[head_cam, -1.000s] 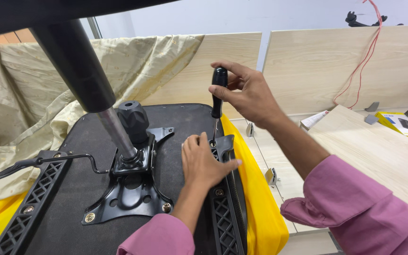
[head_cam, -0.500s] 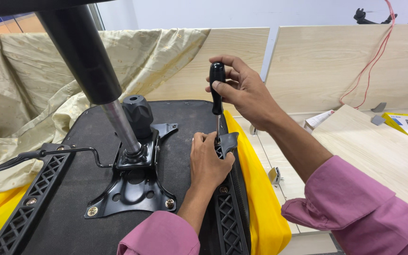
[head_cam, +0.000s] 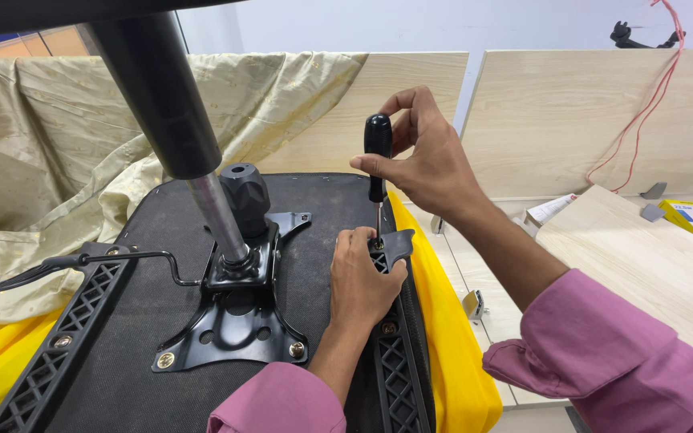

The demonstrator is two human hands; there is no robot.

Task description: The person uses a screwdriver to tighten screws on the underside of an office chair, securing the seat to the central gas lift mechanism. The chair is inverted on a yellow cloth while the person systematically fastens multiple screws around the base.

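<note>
Black plastic handle up top: the right hand [head_cam: 431,164] pinches the screwdriver [head_cam: 378,172] between thumb and fingertips, holding it upright with its tip down at the armrest bracket [head_cam: 395,244]. That bracket lies just right of the seat plate [head_cam: 238,325], our landmark, on the upturned chair seat [head_cam: 138,353]. The left hand [head_cam: 362,281] is curled close around the shaft's lower end, fingers bunched at the tip, steadying it on the bracket. By the look of it, a screw is being driven or loosened there; the next move calls for keeping the shaft plumb and pressing down while the top hand twists. Left of the plate, a thin lever [head_cam: 82,263] runs out over the other armrest bracket [head_cam: 58,361]. Rising from the plate, the gas column [head_cam: 170,120] is cut off at the top edge. The screw head itself is hidden behind the left fingers, so its seating cannot be judged.
</note>
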